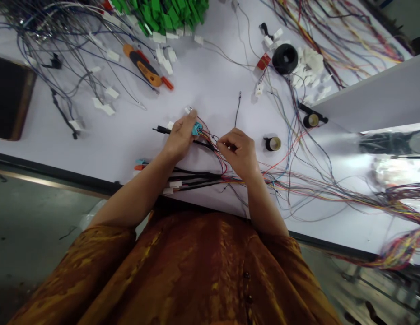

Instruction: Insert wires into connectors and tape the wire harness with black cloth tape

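Note:
My left hand [180, 136] is closed around a light blue wire connector [197, 129], whose wire side points right. Several thin coloured wires [217, 155] run out of it toward the bundle below. Just right of the connector, my right hand [240, 151] pinches a thin dark wire between thumb and forefinger. A short black wire [237, 110] with a metal terminal sticks up beyond the right hand's knuckles. Beneath both hands lies a wire harness with black-sleeved branches [196, 177] and a white connector [175, 184].
An orange and black screwdriver [142, 65] lies at the upper left, near a heap of green connectors [165, 16]. A black tape roll [285, 58] and small brown rolls [273, 144] sit to the right. A dark tray-like object [10, 97] is far left. Loose wires [332, 194] cross the right side.

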